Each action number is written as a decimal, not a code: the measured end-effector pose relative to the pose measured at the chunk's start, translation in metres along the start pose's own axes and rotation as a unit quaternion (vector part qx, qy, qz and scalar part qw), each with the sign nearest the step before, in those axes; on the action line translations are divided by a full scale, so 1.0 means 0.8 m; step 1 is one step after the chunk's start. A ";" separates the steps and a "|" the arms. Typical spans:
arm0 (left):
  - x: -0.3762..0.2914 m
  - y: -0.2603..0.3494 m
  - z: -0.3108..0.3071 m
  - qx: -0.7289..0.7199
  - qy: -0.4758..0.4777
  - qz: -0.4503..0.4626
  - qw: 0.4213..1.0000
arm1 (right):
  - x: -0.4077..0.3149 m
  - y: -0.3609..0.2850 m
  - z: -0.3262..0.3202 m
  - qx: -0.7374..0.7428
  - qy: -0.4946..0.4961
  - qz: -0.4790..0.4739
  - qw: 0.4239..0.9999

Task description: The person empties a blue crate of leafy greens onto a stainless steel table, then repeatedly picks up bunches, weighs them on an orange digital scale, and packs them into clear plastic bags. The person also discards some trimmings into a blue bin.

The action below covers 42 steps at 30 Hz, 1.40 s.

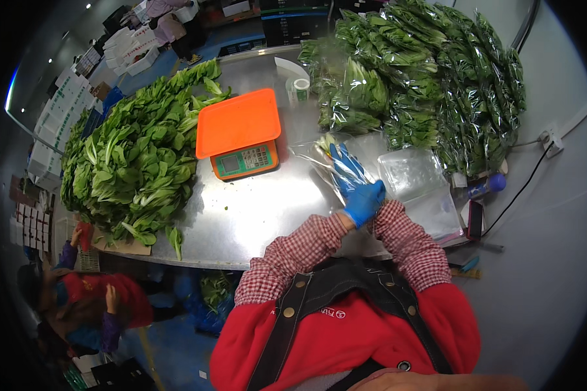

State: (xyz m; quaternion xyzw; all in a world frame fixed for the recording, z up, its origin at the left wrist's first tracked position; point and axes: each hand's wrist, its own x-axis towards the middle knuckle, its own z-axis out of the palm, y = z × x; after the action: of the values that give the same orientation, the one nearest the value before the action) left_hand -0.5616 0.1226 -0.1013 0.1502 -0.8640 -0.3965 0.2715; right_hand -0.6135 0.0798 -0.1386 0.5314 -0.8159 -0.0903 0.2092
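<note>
My right hand, in a blue glove, is inside a clear plastic bag, its fingers stretched over leafy greens with pale stem ends. Whether it grips them cannot be told. My left hand, also blue-gloved, is closed on the bag's mouth beside my right wrist. To the right lies a stack of clear plastic bags. An orange weighing scale with a bare tray stands left of my hands. Farther left is a large heap of loose leafy greens.
Bagged greens are piled at the back right of the metal table. A roll of tape or labels stands behind the scale. A purple-capped bottle and a phone lie right. A co-worker is at lower left.
</note>
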 end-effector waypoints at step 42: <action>-0.045 -0.144 -0.065 -0.009 0.191 -0.044 0.981 | -0.012 0.152 -0.174 0.418 -0.132 -0.288 0.851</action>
State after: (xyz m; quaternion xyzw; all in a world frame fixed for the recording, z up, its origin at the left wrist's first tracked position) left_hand -0.4968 0.0344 -0.1742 0.2589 -0.7853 -0.3797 0.4150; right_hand -0.6497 0.1496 0.0289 0.7631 -0.6067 0.1341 -0.1776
